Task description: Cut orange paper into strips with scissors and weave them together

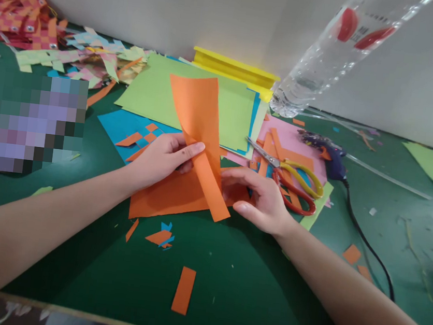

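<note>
My left hand (170, 154) pinches a sheet of orange paper (203, 103) between thumb and fingers. The sheet stands upright and bends, with a narrower orange strip (213, 191) slanting down from my thumb to the right. Beneath it, another flat orange piece of paper (173, 199) lies on the table. Beside the strip's right edge, my right hand (259, 196) is open, thumb and fingers apart, with some fingertips hidden behind the orange paper. Scissors with yellow and red handles (296, 177) lie just beyond my right hand.
Green sheets (154, 87) are stacked behind my hands, near a yellow holder (235, 68). A water bottle (330, 55) stands at the back. To the right are a glue gun (333, 163) and its cord. Scraps (159, 237) and an orange rectangle (183, 290) lie in front.
</note>
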The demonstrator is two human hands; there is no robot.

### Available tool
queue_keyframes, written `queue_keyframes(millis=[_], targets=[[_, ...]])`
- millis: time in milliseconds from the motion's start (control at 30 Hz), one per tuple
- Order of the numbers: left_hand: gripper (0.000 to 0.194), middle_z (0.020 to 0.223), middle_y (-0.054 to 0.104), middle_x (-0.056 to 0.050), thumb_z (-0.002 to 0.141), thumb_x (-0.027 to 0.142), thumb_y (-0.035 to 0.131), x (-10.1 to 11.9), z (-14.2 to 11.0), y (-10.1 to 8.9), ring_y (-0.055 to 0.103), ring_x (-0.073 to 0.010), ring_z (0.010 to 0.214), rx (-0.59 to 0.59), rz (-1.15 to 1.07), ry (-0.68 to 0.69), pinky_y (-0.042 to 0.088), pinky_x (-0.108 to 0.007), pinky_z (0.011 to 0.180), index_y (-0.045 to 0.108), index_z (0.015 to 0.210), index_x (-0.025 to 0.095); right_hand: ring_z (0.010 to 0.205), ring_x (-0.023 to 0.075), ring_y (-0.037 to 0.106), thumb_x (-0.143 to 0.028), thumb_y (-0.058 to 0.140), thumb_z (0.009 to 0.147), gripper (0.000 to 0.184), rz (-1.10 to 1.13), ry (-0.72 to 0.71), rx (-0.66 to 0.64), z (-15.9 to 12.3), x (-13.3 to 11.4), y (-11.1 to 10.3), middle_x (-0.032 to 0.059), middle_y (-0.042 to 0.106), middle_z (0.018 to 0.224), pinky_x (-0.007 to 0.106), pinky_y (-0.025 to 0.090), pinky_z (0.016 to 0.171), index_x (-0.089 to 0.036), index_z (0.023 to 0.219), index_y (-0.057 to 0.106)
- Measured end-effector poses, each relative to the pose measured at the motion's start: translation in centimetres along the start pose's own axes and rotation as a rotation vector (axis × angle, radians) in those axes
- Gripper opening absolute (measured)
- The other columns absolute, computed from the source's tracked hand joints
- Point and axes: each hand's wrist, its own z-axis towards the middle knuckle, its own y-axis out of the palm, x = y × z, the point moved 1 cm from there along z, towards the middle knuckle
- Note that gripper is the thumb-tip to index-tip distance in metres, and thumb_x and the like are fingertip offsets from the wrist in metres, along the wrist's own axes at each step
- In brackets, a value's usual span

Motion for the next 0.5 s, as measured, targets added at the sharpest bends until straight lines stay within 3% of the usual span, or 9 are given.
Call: queue_keyframes(millis=[133,500], targets=[[0.034,0.058,0.057,0.001,0.091,0.045,0.057,-0.2,0.1,0.1,0.053,-0.0101,0.053,0.025,-0.095,0.014,0.045,-0.023,0.055,0.057,0.072,0.017,0.083,0.0187,0.071,-0.057,0.066,0.082,0.054,0.038,-0.002,0.043,0.0,0.2,0.1,0.0098,0.072,0.100,0.030,0.061,0.070,-0.018,0.119,0.060],[0.029,0.069,0.060,-0.001,0.093,0.042,0.056,-1.2,0.6,0.1,0.054,-0.0108,0.059,0.047,-0.221,0.137,0.047,-0.026,0.062,0.059,0.076,0.018,0.105,0.0249,0.068,-0.054,0.073,0.076,0.065,0.132,0.073,0.150,0.0,0.7,0.2,0.0107,0.067,0.117,0.037,0.060,0.083,-0.022,0.128,0.051]])
